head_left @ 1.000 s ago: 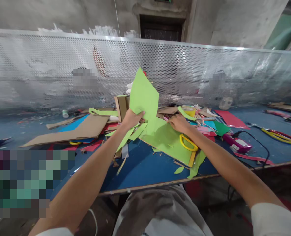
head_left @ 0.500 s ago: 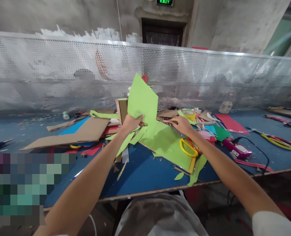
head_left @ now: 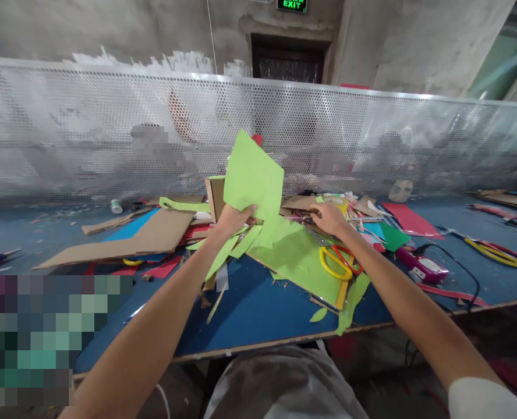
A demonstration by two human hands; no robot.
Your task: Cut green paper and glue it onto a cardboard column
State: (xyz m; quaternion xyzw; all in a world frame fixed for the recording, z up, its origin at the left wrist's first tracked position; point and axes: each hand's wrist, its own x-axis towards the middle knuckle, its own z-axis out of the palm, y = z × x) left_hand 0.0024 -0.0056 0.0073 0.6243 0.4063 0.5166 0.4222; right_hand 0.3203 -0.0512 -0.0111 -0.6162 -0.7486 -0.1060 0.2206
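My left hand is closed on the lower edge of a light green paper sheet, which stands upright and bent above the table. My right hand reaches into the clutter at the middle, fingers pinched together over small items. A thin, dark item shows at its fingertips, too small to make out. Below the right wrist lie scissors with yellow and red handles, resting on a larger green paper sheet. Cut green paper pieces hang and lie just under my left hand.
Brown cardboard lies left. To the right are red paper, a purple device with a black cord and yellow-red handled pliers. A perforated metal screen closes off the back. A green scrap lies near the front edge.
My right hand has shifted slightly to the right, its fingers still pinched. The green sheet in my left hand has turned a little and looks wider.
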